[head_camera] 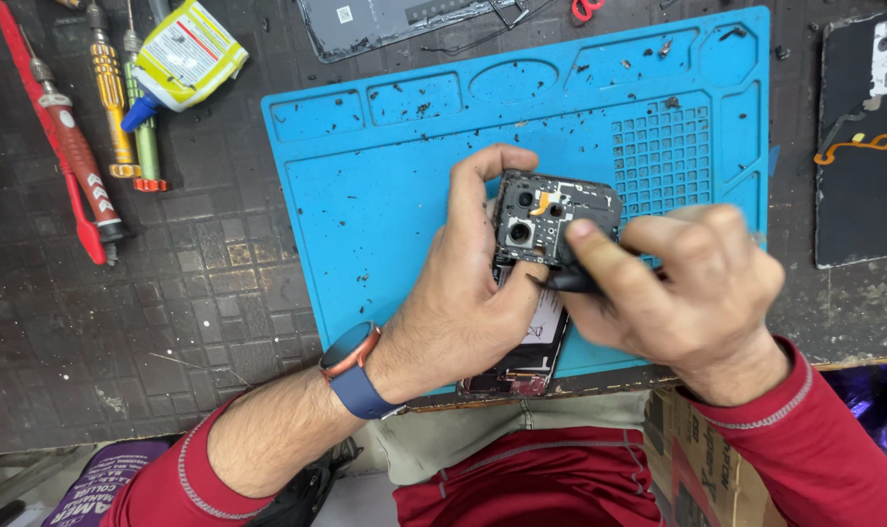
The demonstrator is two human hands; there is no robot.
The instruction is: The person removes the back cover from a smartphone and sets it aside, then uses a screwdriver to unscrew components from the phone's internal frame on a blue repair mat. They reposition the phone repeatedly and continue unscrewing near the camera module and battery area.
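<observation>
An opened smartphone (551,220) with its back cover off lies over a blue silicone repair mat (385,185); its camera modules and an orange flex cable show at the top. My left hand (473,283), with a watch on the wrist, grips the phone from the left side, fingers curled around its upper edge. My right hand (687,283) holds a thin black tool (570,280) whose tip rests on the phone's board below the cameras. The phone's lower half is partly hidden under both hands.
Several screwdrivers (112,107) and a glue bottle (180,54) lie at the upper left on the dark bench. A phone back panel (395,24) sits at the top. A dark panel with an orange flex (863,146) lies at the right. Debris specks cover the mat.
</observation>
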